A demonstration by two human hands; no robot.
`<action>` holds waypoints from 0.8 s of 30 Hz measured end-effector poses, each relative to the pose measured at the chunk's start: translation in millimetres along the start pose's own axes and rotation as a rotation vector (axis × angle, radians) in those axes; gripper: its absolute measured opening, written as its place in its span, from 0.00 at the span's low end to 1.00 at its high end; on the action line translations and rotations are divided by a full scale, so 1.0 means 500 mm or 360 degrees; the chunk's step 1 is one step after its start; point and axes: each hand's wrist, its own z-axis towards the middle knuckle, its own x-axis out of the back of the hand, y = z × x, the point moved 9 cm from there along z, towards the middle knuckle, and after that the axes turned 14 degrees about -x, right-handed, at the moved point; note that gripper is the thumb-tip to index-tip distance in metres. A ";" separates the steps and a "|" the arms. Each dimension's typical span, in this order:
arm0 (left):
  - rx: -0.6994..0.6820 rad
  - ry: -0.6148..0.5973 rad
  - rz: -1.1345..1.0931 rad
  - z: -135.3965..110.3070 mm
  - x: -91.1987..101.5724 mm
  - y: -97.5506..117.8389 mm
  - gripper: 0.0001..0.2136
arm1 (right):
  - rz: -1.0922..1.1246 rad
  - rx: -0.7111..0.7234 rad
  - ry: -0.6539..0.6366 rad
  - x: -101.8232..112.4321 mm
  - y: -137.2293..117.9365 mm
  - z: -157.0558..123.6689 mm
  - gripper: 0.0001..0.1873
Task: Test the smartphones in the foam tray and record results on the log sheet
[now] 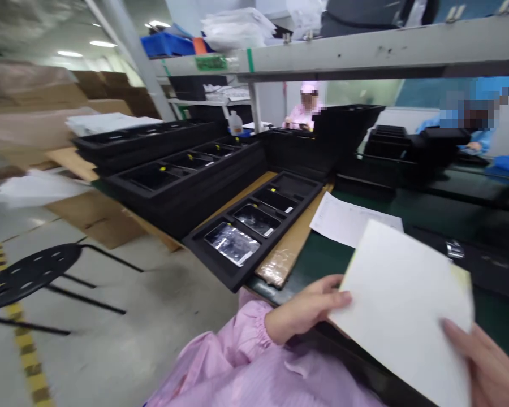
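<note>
Between my two hands is a white sheet [402, 305], flat and rectangular, with pale yellow showing along its edges; whether it is one sheet or several cannot be made out. My left hand [307, 308] grips its left edge, thumb on top. At the lower right, my right hand [487, 356], slightly blurred, clasps the opposite edge with its thumb on the white face. Just beyond lies a printed paper [343, 220] on the green tabletop. To the left, a black foam tray [299, 183] holds glossy screen panels [233, 244] with small yellow tabs.
Stacked black foam trays [203, 195] line the left side of the table. Brown cardboard [282, 260] lies under the nearer tray. A black stool [34, 274] stands on the floor at left. Overhead runs a shelf [365, 53]. Two co-workers sit across the bench.
</note>
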 end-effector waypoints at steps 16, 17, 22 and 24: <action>-0.0666 0.0843 0.1480 0.360 0.163 0.220 0.19 | -0.0938 0.0994 0.1200 0.297 -0.289 0.129 0.18; -0.0645 0.0851 0.1561 0.376 0.163 0.208 0.20 | -0.1008 0.1024 0.1233 0.304 -0.308 0.151 0.18; -0.0749 0.0722 0.2026 0.392 0.130 0.165 0.28 | -0.1342 0.1144 0.1210 0.276 -0.362 0.236 0.24; -0.0764 0.0525 0.2188 0.394 0.103 0.144 0.24 | -0.1420 0.1143 0.1238 0.270 -0.368 0.252 0.23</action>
